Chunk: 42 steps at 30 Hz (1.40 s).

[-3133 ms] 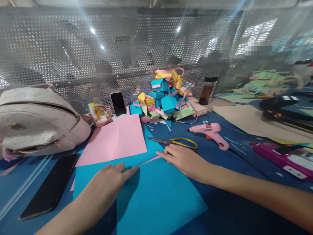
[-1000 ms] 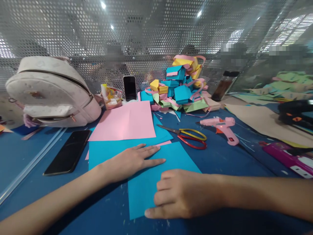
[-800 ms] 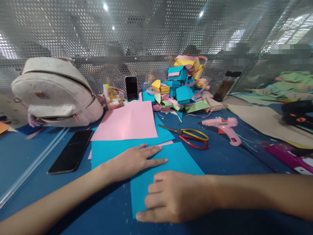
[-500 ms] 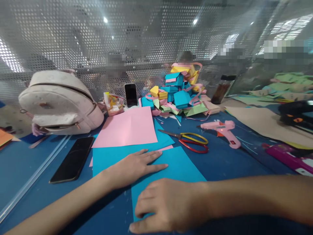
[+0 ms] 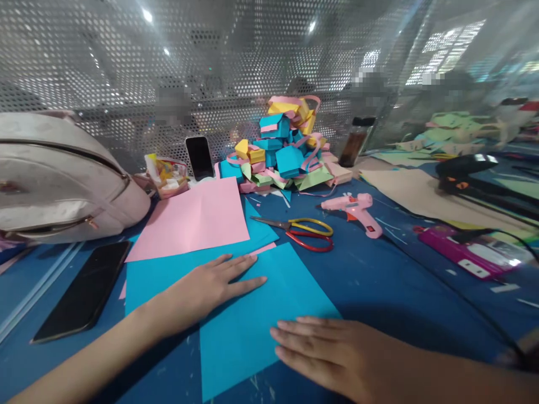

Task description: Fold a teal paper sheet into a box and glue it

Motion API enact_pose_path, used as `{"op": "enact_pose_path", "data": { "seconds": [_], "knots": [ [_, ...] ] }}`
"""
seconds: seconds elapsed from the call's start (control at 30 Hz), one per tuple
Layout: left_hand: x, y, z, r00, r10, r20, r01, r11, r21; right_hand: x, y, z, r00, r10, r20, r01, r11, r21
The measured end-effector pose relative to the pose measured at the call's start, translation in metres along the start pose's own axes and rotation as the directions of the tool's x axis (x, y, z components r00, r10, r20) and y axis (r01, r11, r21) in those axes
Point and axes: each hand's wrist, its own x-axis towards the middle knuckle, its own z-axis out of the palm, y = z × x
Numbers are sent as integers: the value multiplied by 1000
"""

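A sheet of blue paper [image 5: 252, 314] lies on the dark blue table in front of me, its near corner pointing toward me. My left hand [image 5: 214, 283] rests flat across its left side, fingers stretched to the right and the thumb apart. On the sheet's right edge lies my right hand [image 5: 324, 348], fingers extended leftward over the paper with nothing held. Beneath and beyond the left hand is more blue paper [image 5: 164, 280], partly covered by a pink sheet [image 5: 197, 216]. Scissors [image 5: 301, 231] with one yellow and one red handle lie beyond the papers.
A pink glue gun [image 5: 356, 212] lies right of the scissors, its cord trailing toward a purple power strip [image 5: 467, 252]. A pile of paper boxes [image 5: 282, 151] stands behind. Left are a black phone [image 5: 86, 289] and a white backpack [image 5: 67, 179]; a black stapler [image 5: 471, 179] sits far right.
My right hand has moved right and flattened out from a curled pose over the sheet's near part, uncovering it. The left hand stays in place on the paper. The view has turned right.
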Motion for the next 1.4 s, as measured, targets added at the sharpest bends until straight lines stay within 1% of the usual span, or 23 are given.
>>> {"op": "enact_pose_path", "data": {
  "seconds": [0.13, 0.27, 0.4, 0.5, 0.67, 0.87, 0.97, 1.07, 1.13, 1.2, 1.3, 1.4],
  "knots": [
    [1, 1, -2, 1000, -5, -10, 5, 1000, -3, -23, -2, 5, 995, 66, -76, -77, 986, -150],
    [1, 3, -4, 1000, -27, 7, 27, 1000, 12, -39, -6, 11, 981, 120, -155, -163, 938, -306],
    [1, 3, -4, 999, -32, -2, 32, 999, 5, -50, -10, 12, 955, 138, -262, -232, 897, -375],
    [0, 3, -4, 999, -36, -6, 36, 999, -1, -56, -12, 10, 940, 147, -306, -268, 876, -401],
    [0, 3, -5, 1000, -23, 9, 23, 1000, 11, -59, -16, 10, 930, 130, -343, -295, 822, -487],
    [0, 9, -11, 997, -47, 53, 45, 998, 39, -54, -19, 13, 899, 63, -433, -343, 715, -609],
    [0, 10, -12, 998, -38, 53, 36, 998, 47, -47, -20, 16, 899, 29, -437, -331, 699, -634],
    [0, 10, -12, 998, -33, 46, 30, 998, 60, -39, -21, 18, 899, 33, -437, -336, 693, -638],
    [-1, 10, -11, 999, -29, 43, 26, 997, 70, -34, -21, 19, 901, 39, -432, -334, 698, -634],
    [0, 11, -11, 999, -25, 36, 22, 997, 78, -28, -19, 18, 913, 41, -407, -299, 746, -595],
    [0, 12, -11, 999, -23, 28, 20, 996, 81, -17, -15, 15, 958, 53, -283, -187, 861, -472],
    [1, 11, -11, 1000, -15, 27, 13, 997, 71, -7, -11, 15, 987, 94, -132, -134, 930, -342]
  ]
}}
